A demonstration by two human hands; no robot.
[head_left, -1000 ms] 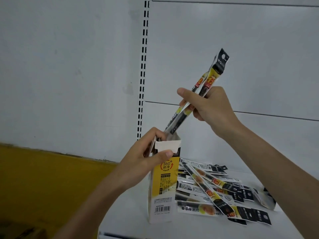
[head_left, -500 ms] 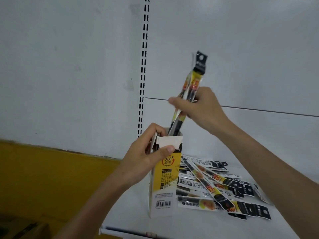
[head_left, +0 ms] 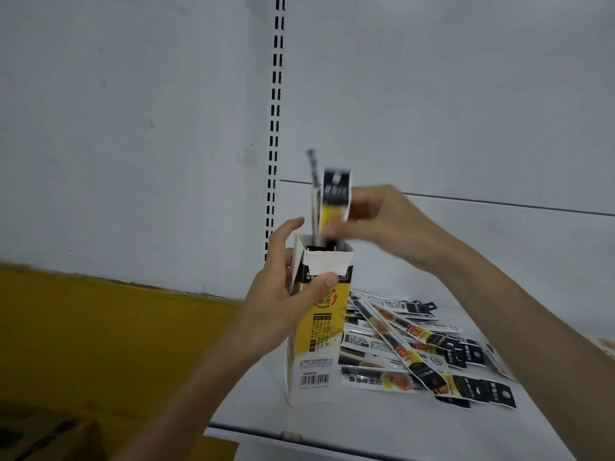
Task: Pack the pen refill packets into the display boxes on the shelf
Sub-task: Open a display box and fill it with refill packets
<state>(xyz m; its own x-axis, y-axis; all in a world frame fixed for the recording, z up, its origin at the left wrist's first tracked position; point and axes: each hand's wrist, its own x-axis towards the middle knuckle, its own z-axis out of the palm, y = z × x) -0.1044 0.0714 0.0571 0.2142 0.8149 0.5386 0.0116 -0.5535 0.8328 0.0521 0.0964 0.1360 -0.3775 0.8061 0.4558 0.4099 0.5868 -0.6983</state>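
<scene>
A tall yellow and white display box (head_left: 317,354) stands upright on the white shelf (head_left: 382,424), its top flaps open. My left hand (head_left: 283,294) grips the box near its top, thumb across the front. My right hand (head_left: 389,224) pinches long pen refill packets (head_left: 334,202) just above the opening; their lower ends are inside the box and the black and yellow tops stick out, blurred. A pile of several more refill packets (head_left: 416,351) lies on the shelf right of the box.
The grey back panel carries a slotted upright strip (head_left: 275,128). A yellow wall band (head_left: 116,344) runs at the lower left, with a cardboard box (head_left: 46,437) below it. The shelf's front edge (head_left: 299,434) is near the bottom.
My right hand has lowered the refill packets from a tilted position above the box down into its opening, turning them upright. My left hand has kept its hold on the box.
</scene>
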